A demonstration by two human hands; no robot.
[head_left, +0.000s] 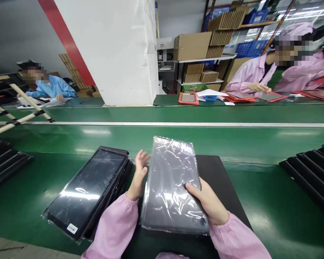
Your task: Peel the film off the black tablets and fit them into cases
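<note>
A grey tablet in a clear plastic bag [171, 183] lies back side up over a black mat [218, 180] in front of me. My right hand [209, 203] grips its lower right edge, thumb on top of the bag. My left hand [139, 174] is open, fingers spread, flat against the bag's left edge. Left of it lies a stack of bagged black tablets [89, 189], screen up, with a white label at the near corner.
Green conveyor belt [232, 142] runs across. Black trays are stacked at the far left [5, 162] and right [313, 169]. Across the belt, people in pink and blue coats work with red-framed tablets [188, 98]. A white pillar [116, 50] and shelves of cartons stand behind.
</note>
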